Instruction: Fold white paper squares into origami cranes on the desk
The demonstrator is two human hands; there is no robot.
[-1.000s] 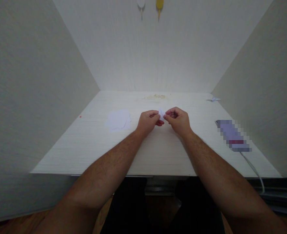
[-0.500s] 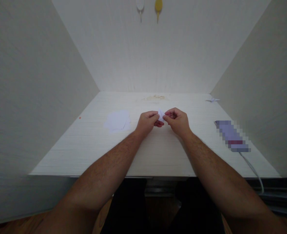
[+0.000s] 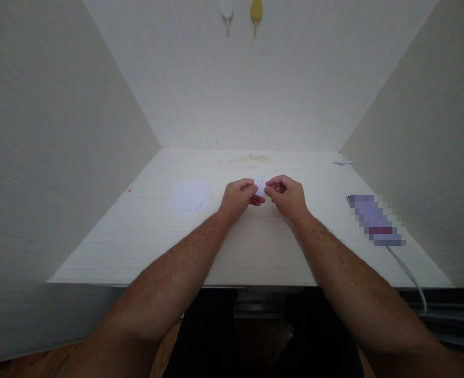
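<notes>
Over the white desk (image 3: 255,247), I watched a small folded paper (image 3: 260,187) sit between both hands. The left hand (image 3: 237,198) had thumb and fingers clamped on its left side; the right hand (image 3: 289,195) pinched its right edge. To the folded paper's left lay overlapping white sheets (image 3: 190,196); beyond it was a brownish stain (image 3: 255,157). Well to its right I saw a pixelated flat object (image 3: 373,218) with a white cable (image 3: 407,269), and farther back a folded paper figure (image 3: 344,162). Pale walls (image 3: 251,89) boxed the desk in on three sides.
</notes>
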